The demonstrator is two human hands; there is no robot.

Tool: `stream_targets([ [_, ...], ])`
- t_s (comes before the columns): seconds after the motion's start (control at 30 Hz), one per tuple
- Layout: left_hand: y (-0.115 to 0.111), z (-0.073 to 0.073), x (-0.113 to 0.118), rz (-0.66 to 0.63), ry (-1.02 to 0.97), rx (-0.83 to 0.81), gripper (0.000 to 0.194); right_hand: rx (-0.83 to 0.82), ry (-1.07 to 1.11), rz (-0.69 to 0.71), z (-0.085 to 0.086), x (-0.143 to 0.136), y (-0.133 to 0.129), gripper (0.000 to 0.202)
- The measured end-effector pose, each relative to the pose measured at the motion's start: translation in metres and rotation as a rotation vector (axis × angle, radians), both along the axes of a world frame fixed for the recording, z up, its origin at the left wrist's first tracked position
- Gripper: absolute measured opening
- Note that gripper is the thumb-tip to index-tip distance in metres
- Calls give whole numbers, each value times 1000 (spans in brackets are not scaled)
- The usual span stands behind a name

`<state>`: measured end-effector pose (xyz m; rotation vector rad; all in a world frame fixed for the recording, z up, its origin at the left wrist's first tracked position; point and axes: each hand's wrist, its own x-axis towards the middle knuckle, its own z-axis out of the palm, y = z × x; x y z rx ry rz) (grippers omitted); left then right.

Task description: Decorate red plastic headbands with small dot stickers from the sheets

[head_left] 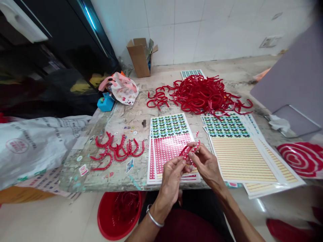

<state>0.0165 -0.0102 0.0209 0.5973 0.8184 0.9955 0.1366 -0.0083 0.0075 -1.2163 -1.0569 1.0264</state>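
Over a sticker sheet (164, 153), green on top and red with pale spots below, I work with both hands close together. My left hand (170, 178) is closed, its thumb and fingers pinching a curved red band (185, 152). From the right, my right hand (208, 164) closes on the same band, with a red strip with white spots (197, 145) at its fingertips. Whether that strip is stuck to the band is unclear. Left of the sheet lie several curved red bands (121, 151), some with white spots. A big heap of red bands (199, 94) sits behind.
Yellow-striped sticker sheets (242, 158) overlap at right. A red bucket (104, 215) holding red bands stands on the floor below the table edge. At the back are a cardboard box (140, 60), a printed bag (124, 90) and a blue container (106, 103). A grey panel (290, 74) rises at right.
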Motion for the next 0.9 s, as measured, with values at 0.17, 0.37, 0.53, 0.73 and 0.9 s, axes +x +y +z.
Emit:
stream_targets([
  [0.17,0,0,1,8,9,-24,13,27,-78,-48,-3,-1,0,7],
  [0.37,1,1,3,25,12,-78,14,9,-34,-41,-5,-1,-1,7],
  [0.53,1,-1,2,21,11,-83,14,-12,4,-28,-5,0,-1,11],
  [0.73,-1,-5,0,7,37,-48,14,21,-26,14,2,5,0,8],
  [0.9,-1,-5,1,20,43,-73,16,37,-61,18,-1,6,0,10],
])
